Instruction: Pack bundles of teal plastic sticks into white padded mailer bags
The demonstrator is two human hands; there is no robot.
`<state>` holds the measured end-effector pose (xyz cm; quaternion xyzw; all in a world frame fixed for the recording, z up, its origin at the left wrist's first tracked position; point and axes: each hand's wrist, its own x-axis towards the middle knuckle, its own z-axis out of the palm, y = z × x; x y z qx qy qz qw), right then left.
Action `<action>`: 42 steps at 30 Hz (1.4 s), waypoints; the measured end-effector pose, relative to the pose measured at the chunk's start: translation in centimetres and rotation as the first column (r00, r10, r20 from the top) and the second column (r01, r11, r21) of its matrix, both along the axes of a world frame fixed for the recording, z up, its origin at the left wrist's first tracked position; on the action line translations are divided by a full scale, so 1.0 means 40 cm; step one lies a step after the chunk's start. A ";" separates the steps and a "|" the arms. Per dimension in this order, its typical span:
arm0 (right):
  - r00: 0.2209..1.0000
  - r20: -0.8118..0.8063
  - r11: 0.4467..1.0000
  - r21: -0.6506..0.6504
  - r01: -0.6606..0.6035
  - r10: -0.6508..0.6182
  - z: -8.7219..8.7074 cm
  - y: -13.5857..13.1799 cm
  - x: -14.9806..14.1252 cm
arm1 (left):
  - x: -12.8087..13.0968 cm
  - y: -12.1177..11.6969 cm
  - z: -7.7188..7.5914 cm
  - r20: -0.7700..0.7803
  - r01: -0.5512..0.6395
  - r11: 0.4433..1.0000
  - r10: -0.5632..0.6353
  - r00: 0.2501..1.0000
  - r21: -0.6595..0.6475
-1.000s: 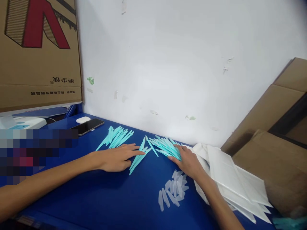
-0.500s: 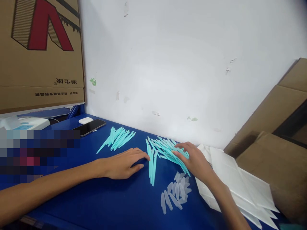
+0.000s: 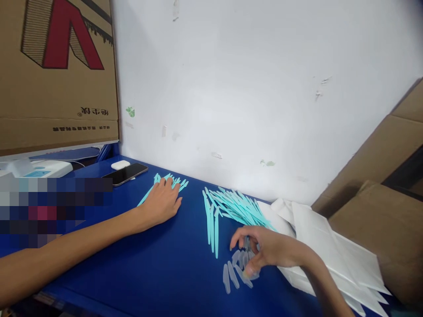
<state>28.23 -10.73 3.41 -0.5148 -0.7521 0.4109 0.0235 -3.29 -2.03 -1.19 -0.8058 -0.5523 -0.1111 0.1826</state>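
Note:
My left hand (image 3: 160,202) lies palm down over the left pile of slim turquoise sticks (image 3: 145,197), which look like eyebrow razors. Its fingers are spread on the pile and cover most of it. My right hand (image 3: 269,246) hovers at a loose heap of small translucent caps (image 3: 232,275), thumb and fingers curved apart around part of it. I cannot make out whether a cap is touched. A larger pile of turquoise razors (image 3: 239,207) lies by the wall, beyond my right hand. Several more razors (image 3: 212,229) point toward me at its left.
White paper bags or sheets (image 3: 324,237) are stacked at the right, against a cardboard box (image 3: 373,229). A dark phone (image 3: 127,174) and a white earbud case (image 3: 120,164) lie at the back left of the blue table (image 3: 148,273). A large printed carton (image 3: 66,97) stands behind them.
My left hand has moved left and back onto the left razor pile. My right hand has left the large razor pile and come down toward me to the translucent caps.

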 end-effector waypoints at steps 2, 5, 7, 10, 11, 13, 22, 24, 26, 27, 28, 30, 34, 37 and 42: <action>1.000 -0.011 1.000 0.003 0.017 -0.017 -0.007 0.002 -0.007 | -0.007 0.009 -0.005 -0.046 -0.043 0.999 0.043 0.998 -0.006; 0.999 -0.045 0.999 0.038 0.025 -0.024 -0.014 0.005 -0.015 | -0.016 0.023 -0.009 -0.068 -0.061 0.998 0.061 0.996 0.000; 0.999 -0.046 0.997 0.075 0.015 -0.012 -0.020 0.007 -0.016 | -0.020 0.031 -0.010 -0.057 -0.054 0.999 0.054 0.997 -0.006; 1.000 -0.030 0.990 0.138 -0.003 0.007 -0.027 0.012 -0.017 | -0.023 0.038 -0.012 -0.027 -0.033 0.999 0.032 0.999 -0.036; 1.000 -0.026 0.987 0.160 -0.003 0.008 -0.028 0.013 -0.018 | -0.023 0.039 -0.012 -0.017 -0.024 0.999 0.023 1.000 -0.045; 1.000 -0.026 0.980 0.200 0.000 0.005 -0.028 0.015 -0.023 | -0.022 0.040 -0.012 -0.002 -0.007 0.998 0.007 1.000 -0.057; 0.968 -0.215 0.944 0.272 0.189 -0.132 -0.017 0.017 -0.057 | -0.002 0.016 -0.007 0.044 0.135 0.980 -0.130 0.991 -0.148; 0.962 -0.225 0.941 0.265 0.211 -0.153 -0.017 0.017 -0.062 | 0.005 0.005 -0.012 0.061 0.168 0.973 -0.160 0.985 -0.157; 0.960 -0.229 0.943 0.248 0.220 -0.164 -0.020 0.017 -0.066 | 0.013 -0.006 -0.019 0.084 0.210 0.962 -0.199 0.977 -0.172; 0.959 -0.229 0.946 0.239 0.220 -0.165 -0.021 0.017 -0.067 | 0.016 -0.011 -0.023 0.097 0.235 0.955 -0.221 0.971 -0.180; 0.960 -0.228 0.948 0.231 0.218 -0.165 -0.023 0.018 -0.067 | 0.019 -0.015 -0.026 0.109 0.259 0.948 -0.242 0.964 -0.186; 0.961 -0.223 0.953 0.217 0.210 -0.161 -0.027 0.018 -0.068 | 0.022 -0.019 -0.030 0.122 0.286 0.937 -0.266 0.956 -0.199; 0.962 -0.222 0.953 0.218 0.209 -0.160 -0.030 0.019 -0.070 | 0.017 -0.016 -0.021 0.124 0.243 0.947 -0.221 0.967 -0.211; 0.959 -0.230 0.948 0.232 0.218 -0.165 -0.026 0.019 -0.072 | 0.006 -0.012 -0.007 0.108 0.215 0.953 -0.195 0.975 -0.215; 0.957 -0.243 0.945 0.242 0.220 -0.161 -0.025 0.021 -0.068 | -0.003 -0.010 -0.006 0.131 0.237 0.948 -0.213 0.968 -0.213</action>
